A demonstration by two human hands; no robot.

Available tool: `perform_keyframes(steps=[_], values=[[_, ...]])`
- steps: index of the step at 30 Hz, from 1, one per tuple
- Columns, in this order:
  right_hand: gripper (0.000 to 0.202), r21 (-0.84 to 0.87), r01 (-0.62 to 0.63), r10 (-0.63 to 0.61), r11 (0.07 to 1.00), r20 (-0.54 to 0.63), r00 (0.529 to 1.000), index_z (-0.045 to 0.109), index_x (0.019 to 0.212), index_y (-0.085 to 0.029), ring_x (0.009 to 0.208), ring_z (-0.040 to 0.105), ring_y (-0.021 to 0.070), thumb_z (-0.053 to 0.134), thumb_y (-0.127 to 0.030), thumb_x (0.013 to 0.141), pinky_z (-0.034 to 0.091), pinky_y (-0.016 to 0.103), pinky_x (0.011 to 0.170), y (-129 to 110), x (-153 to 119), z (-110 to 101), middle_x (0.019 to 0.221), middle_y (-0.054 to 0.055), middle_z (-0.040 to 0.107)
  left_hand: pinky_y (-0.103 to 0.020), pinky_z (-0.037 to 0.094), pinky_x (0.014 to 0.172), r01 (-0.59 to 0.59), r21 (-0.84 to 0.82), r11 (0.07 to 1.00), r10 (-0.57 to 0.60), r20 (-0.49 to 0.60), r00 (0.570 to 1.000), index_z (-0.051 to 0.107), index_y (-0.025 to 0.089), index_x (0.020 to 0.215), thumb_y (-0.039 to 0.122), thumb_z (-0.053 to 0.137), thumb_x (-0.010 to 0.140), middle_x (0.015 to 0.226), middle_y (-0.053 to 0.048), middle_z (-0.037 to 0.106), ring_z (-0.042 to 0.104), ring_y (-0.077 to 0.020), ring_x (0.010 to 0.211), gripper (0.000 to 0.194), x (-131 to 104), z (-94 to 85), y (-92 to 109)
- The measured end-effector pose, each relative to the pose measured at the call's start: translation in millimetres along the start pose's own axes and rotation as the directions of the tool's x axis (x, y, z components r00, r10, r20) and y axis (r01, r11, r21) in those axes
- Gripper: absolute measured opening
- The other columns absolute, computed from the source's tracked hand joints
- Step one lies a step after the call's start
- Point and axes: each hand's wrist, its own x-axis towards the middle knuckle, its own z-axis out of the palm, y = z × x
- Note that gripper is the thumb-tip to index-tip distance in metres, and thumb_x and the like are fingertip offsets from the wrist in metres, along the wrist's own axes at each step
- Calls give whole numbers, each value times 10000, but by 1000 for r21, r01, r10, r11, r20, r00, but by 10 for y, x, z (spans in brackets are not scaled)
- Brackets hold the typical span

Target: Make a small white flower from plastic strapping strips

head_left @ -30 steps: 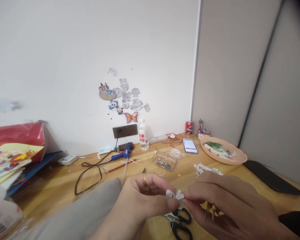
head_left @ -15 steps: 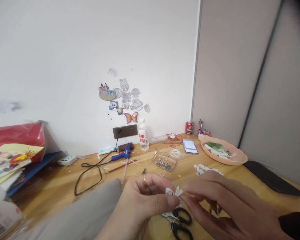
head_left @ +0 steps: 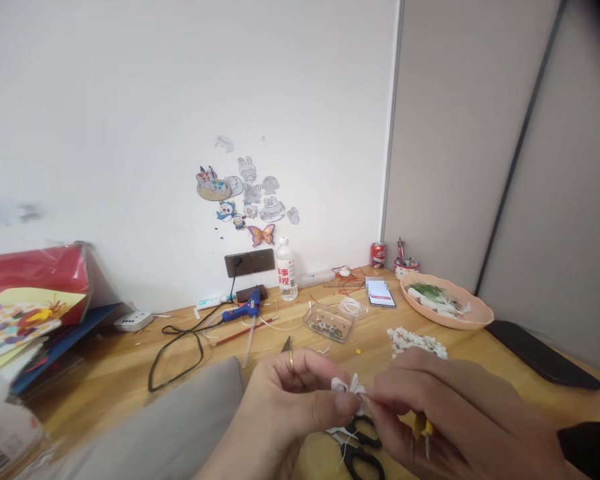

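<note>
Head view: small white coiled-and-folded piece (head_left: 339, 385) is up off the surface (head_left: 125, 350), between the two hands; rolled end to the left, folds fanning to the right. Material unclear, thin and soft by its look.

Handling, as judged: the left side should serve as the fixed clamp, the right making only fine adjustments at the folds. Pressure best kept light, since a hard squeeze would probably flatten the coil and a slack one might let it unroll.

Fingers, left hand (head_left: 290, 400): thumb and index closed in a narrow pinch on the piece; thumb covers part of it.

Fingers, right hand (head_left: 460, 407): thumb and index drawn nearly together at the right edge of the folds; contact likely, firm grip there cannot be told. A yellow tool (head_left: 420, 425) with a slim metallic end is tucked within the curled hand, pointing down; advisable to keep that end clear of the folds.

Below the hands: black-handled scissors (head_left: 363, 460), partly hidden, a white thread (head_left: 345, 448) across them. Beyond: heap of small white pieces (head_left: 415, 341), clear tray (head_left: 351, 333) of beads or similar, blue glue gun (head_left: 245, 307).
</note>
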Motion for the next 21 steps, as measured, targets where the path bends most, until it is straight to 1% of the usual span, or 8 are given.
perform_keyframes(steps=[3, 5, 8, 12, 14, 17, 19, 21], values=[[166, -129, 35, -44, 991, -66, 997, 497, 792, -239, 529, 579, 119, 512, -85, 729, 425, 257, 494, -25, -49, 22, 624, -42, 632, -132, 419, 514, 20, -58, 998, -19, 14, 1000, 656, 115, 585, 94, 776, 525, 540, 12, 664, 566, -53, 513, 135, 31, -3, -13], [176, -148, 75, -84, 986, -59, 995, 499, 814, -235, 518, 580, 129, 500, -78, 734, 415, 273, 478, -10, -57, 32, 604, -36, 635, -131, 435, 517, 33, -81, 996, -33, 12, 999, 653, 106, 583, 88, 779, 522, 547, 4, 672, 581, -56, 515, 142, 56, -12, -22], [150, 34, 73, -73, 997, 2, 997, 548, 767, -218, 462, 530, 95, 518, -78, 725, 394, 237, 438, 65, -4, 21, 556, -46, 587, -135, 462, 532, 61, -81, 995, -60, 14, 998, 634, 97, 610, 78, 770, 539, 561, 3, 664, 584, -52, 518, 155, 82, -32, -14], [108, 320, -128, 113, 939, 63, 992, 607, 782, -205, 424, 449, 53, 554, -121, 741, 347, 164, 374, 166, 132, -42, 554, -55, 543, -152, 488, 457, 58, -18, 998, -57, 57, 997, 576, 134, 712, 70, 752, 560, 581, 13, 648, 588, -77, 513, 241, 86, -47, 34], [89, 396, -235, 178, 888, 177, 968, 624, 793, -210, 456, 470, 51, 584, -143, 749, 354, 149, 388, 186, 175, -67, 577, -54, 563, -143, 476, 410, 61, 28, 998, -63, 110, 992, 551, 139, 703, 81, 745, 568, 582, 5, 643, 616, -109, 533, 243, 83, -50, 53], [57, 472, -316, 168, 823, 328, 929, 631, 729, -201, 517, 519, 61, 595, -172, 761, 397, 155, 455, 187, 179, -72, 595, -47, 590, -129, 465, 389, 78, 64, 995, -87, 158, 984, 554, 128, 691, 87, 744, 564, 592, -8, 644, 627, -118, 519, 231, 87, -59, 59], [70, 476, -313, 160, 822, 335, 929, 626, 711, -189, 532, 531, 70, 586, -166, 763, 412, 169, 477, 182, 160, -62, 600, -36, 593, -126, 473, 412, 83, 33, 996, -87, 147, 985, 570, 129, 703, 67, 742, 563, 604, -2, 648, 613, -94, 504, 230, 96, -69, 51], [76, 463, -267, 155, 845, 265, 952, 620, 707, -181, 514, 522, 73, 580, -129, 745, 410, 173, 458, 173, 148, -55, 593, -29, 584, -115, 468, 441, 93, -29, 995, -88, 135, 987, 593, 131, 718, 51, 738, 569, 617, -1, 656, 607, -76, 511, 223, 108, -82, 33]])
